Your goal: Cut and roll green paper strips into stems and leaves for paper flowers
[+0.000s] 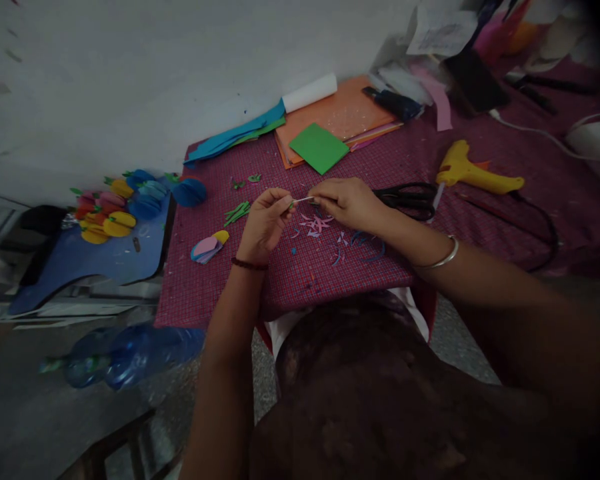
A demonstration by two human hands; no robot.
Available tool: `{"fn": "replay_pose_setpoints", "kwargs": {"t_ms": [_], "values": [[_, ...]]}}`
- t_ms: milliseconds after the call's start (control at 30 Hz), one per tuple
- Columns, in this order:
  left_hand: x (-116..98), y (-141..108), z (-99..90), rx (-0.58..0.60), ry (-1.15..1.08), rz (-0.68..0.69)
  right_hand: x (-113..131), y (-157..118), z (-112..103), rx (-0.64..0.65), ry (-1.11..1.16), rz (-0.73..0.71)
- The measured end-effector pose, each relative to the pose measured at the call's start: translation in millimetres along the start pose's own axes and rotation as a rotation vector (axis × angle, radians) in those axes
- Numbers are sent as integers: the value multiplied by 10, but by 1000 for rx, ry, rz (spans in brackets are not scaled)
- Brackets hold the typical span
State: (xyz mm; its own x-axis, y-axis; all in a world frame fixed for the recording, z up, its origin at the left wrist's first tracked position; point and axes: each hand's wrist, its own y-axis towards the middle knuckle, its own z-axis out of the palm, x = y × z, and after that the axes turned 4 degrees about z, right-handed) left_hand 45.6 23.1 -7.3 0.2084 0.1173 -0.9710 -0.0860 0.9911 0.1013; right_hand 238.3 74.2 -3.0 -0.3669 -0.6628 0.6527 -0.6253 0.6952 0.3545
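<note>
My left hand [267, 223] pinches a tiny green piece [293, 205] at its fingertips. A thin pale stick [303, 199] runs from there to my right hand [343, 200], whose fingers are closed on it. Beneath and beside the hands, pink paper scraps [316, 225] and blue strips [367, 245] lie on the checked cloth. Left of my left hand are narrow green strips [237, 213] and a small stack of pink, blue and yellow ovals [209, 247]. Black-handled scissors [407, 200] lie just beyond my right wrist.
A yellow glue gun [475, 175] with a cable lies at the right. Behind the hands are a green square [320, 147], orange sheets [340, 113] and blue sheets [237, 133]. Colourful paper fruits [115, 207] sit on a blue board at the left, above large bottles [135, 353].
</note>
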Motion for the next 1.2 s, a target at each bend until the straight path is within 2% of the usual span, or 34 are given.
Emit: {"fn": "replay_pose_setpoints", "kwargs": {"t_ms": [67,133,300,400,500,567,633,767,967,1100,1200], "values": [[13,2,15,-12,32,22,-11,6,-8,9,-13,3],[30,5,39,-29,77,67,-28,13,17,45,71,49],[53,10,77,-55,213,236,-64,2,136,322,588,328],[47,12,61,-33,267,279,-56,-1,135,372,714,390],[57,18,36,1,274,260,-35,18,80,220,571,334],[81,20,31,12,274,231,-25,32,46,92,345,251],[111,18,44,-4,263,191,-21,39,32,21,109,150],[154,13,97,-61,145,81,-18,25,60,1,-190,56],[184,18,134,-101,13,-51,25,-9,142,5,-373,68],[169,20,104,-31,26,-164,44,-18,163,-7,-401,66],[130,24,64,26,153,-162,42,-19,156,-11,-399,64]]}}
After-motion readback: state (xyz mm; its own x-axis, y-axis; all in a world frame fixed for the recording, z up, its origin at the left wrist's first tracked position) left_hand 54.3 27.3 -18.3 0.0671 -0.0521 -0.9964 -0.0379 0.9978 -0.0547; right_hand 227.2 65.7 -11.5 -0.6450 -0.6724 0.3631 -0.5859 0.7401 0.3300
